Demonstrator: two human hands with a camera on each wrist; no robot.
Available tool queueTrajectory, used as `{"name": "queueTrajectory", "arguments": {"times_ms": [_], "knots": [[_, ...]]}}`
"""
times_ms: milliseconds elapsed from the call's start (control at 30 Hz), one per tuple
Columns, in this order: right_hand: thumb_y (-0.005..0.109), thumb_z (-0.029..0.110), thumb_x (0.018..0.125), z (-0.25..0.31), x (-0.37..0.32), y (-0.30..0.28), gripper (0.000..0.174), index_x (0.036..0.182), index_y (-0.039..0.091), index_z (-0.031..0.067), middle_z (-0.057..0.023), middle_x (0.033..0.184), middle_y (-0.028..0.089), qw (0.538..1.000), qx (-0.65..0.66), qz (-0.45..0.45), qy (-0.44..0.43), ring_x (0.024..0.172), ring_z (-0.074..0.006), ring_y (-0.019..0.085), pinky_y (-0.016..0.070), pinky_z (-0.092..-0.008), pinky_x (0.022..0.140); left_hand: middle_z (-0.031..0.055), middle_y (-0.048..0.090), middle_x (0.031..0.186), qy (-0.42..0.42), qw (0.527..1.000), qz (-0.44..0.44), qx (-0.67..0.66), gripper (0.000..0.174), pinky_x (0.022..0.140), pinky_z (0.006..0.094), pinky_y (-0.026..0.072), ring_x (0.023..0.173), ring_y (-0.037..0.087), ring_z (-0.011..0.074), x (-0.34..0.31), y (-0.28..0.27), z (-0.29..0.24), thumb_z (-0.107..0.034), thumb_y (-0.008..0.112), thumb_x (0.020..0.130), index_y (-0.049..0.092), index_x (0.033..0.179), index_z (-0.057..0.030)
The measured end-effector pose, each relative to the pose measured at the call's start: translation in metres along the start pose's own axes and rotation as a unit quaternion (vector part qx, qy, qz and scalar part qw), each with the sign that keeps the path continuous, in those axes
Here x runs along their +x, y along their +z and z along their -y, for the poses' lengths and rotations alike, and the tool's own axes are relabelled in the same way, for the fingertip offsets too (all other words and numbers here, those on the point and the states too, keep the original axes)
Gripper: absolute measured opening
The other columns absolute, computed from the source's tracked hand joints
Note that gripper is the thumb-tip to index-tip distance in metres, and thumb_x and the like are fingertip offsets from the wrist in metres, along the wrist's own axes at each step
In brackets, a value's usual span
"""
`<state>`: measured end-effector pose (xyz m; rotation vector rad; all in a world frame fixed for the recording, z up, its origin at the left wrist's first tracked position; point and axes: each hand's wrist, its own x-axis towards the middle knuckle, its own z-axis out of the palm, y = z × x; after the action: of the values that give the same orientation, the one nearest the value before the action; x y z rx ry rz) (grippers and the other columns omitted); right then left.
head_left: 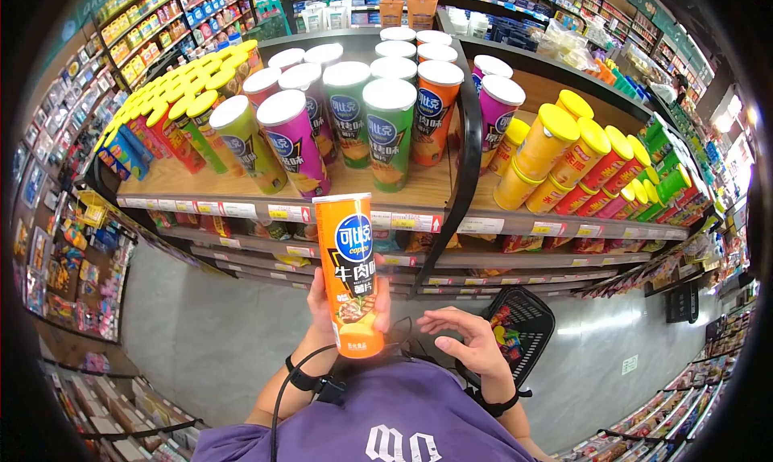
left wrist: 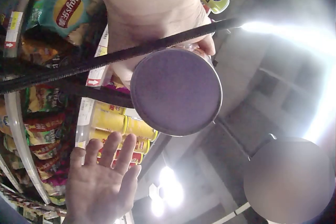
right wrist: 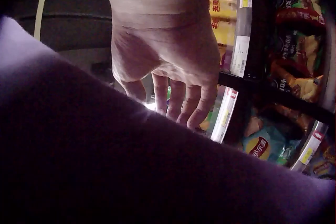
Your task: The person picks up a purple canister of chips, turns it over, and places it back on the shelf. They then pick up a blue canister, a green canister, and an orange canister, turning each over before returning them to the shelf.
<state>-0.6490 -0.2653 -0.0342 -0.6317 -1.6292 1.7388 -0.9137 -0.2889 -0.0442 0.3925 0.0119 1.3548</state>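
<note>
An orange chip canister [head_left: 346, 277] with a white lid stands upright in my left hand [head_left: 320, 305], thumb and fingers round its lower half, label facing the head camera. In the left wrist view the round metal base of the canister [left wrist: 176, 92] hides most of the gripping fingers of the left hand [left wrist: 157, 29]. To the right of the canister, my right hand [head_left: 471, 345] is raised, holding nothing. The left wrist view shows the right hand [left wrist: 102, 179] palm up with spread fingers; in the right wrist view the fingers of that hand [right wrist: 181, 92] extend loosely.
Behind the canister, a shelf [head_left: 322, 195] bears white-lidded canisters, with yellow-lidded ones [head_left: 555, 152] on the right. A black basket [head_left: 523, 333] with colourful packets is on the floor beside the right hand. A black cable [head_left: 283, 389] runs by the left wrist. Lower shelves hold chip bags [left wrist: 65, 14].
</note>
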Motion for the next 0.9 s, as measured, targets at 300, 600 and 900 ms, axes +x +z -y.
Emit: {"name": "queueTrajectory", "arguments": {"times_ms": [300,600,900], "knots": [[0.072,0.01,0.096,-0.008,-0.008,-0.008,0.046,0.139,0.063,-0.0053,-0.0194,0.128,0.07,1.0,0.001,0.005,-0.001,0.114,-0.0258,0.069,0.0537,-0.0379,0.101,0.0248,0.065,0.098,0.009,1.0,-0.007,0.006,0.094,0.069,0.0453,0.0594,0.078,0.071,0.0358,-0.01,-0.001,0.009,-0.076,0.048,0.098,0.038,0.153,0.0004],[0.069,0.006,0.096,-0.008,-0.012,-0.017,0.044,0.138,0.063,-0.0038,-0.0167,0.126,0.071,0.999,0.015,-0.031,-0.003,0.113,-0.0233,0.07,0.055,-0.0367,0.1,0.0244,0.064,0.1,0.012,1.0,0.003,0.012,0.098,0.07,0.0472,0.0588,0.078,0.07,0.0365,-0.014,0.002,0.009,-0.078,0.048,0.096,0.038,0.155,-0.0007],[0.068,0.007,0.099,-0.014,-0.016,-0.021,0.042,0.138,0.062,-0.0062,-0.0196,0.126,0.071,0.998,0.034,-0.048,0.019,0.113,-0.0251,0.07,0.0552,-0.0379,0.101,0.0253,0.064,0.099,0.022,1.0,-0.011,0.006,0.097,0.071,0.0473,0.0596,0.079,0.072,0.0378,-0.019,0.006,0.013,-0.077,0.049,0.096,0.039,0.155,0.0008]]}}
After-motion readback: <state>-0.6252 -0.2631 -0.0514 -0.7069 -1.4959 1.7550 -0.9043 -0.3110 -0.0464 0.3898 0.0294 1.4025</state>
